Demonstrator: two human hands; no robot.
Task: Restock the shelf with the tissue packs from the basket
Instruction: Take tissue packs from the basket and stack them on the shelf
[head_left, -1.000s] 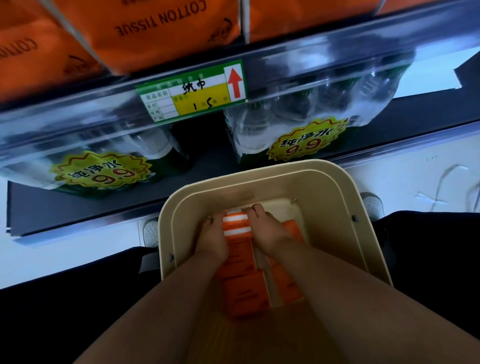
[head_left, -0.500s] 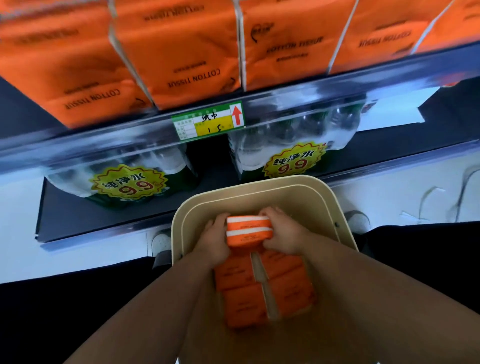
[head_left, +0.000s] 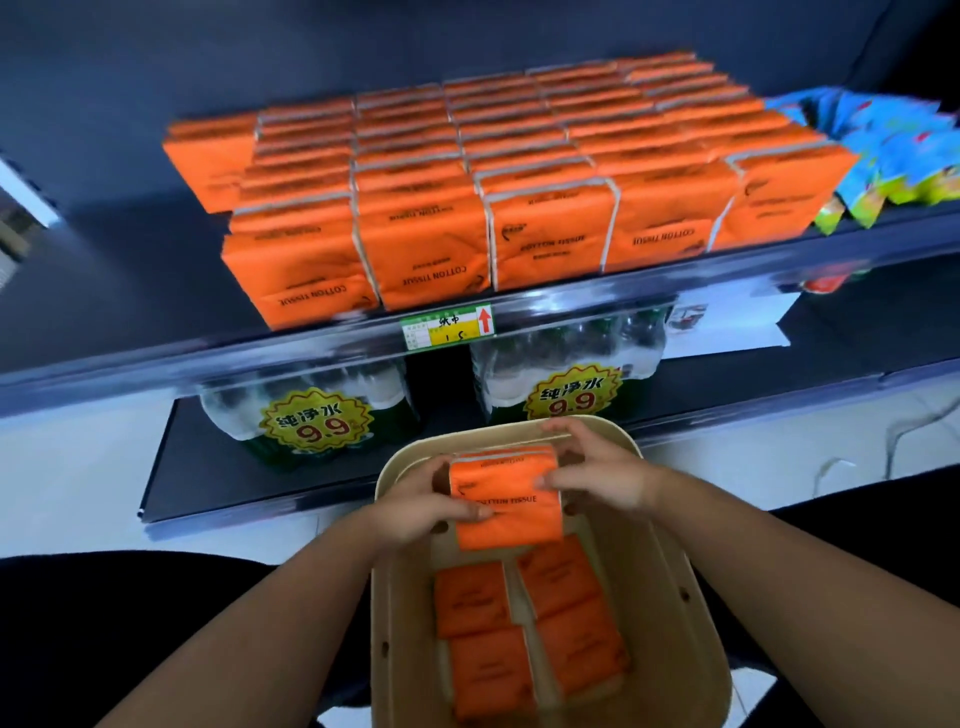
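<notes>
**Fig.: Pack lifted to the basket rim**

Vs. 1 s ago: tissue pack (head_left: 506, 501), then low in the basket (head_left: 649, 582) w/ striped end up, is now at rim level, its broad printed face toward the camera. Left hand (head_left: 418, 506) and right hand (head_left: 597, 473) have risen w/ it, gripping its L and R sides. View has tilted up: shelf (head_left: 675, 285) top and blue snack packets (head_left: 893, 150) are now in frame.

The light was dim and cool, and the colours were heavily saturated. Above the left hand (head_left: 415, 506) and right hand (head_left: 597, 475), pale glare streaked the shelf edge (head_left: 311, 358) and the wrapped water bottles (head_left: 566, 353). The tissue pack (head_left: 506, 512) between the hands looked soft. The floor of the basket (head_left: 670, 571) below them lay in shadow. The frame's edges were bowed and smeared.
</notes>
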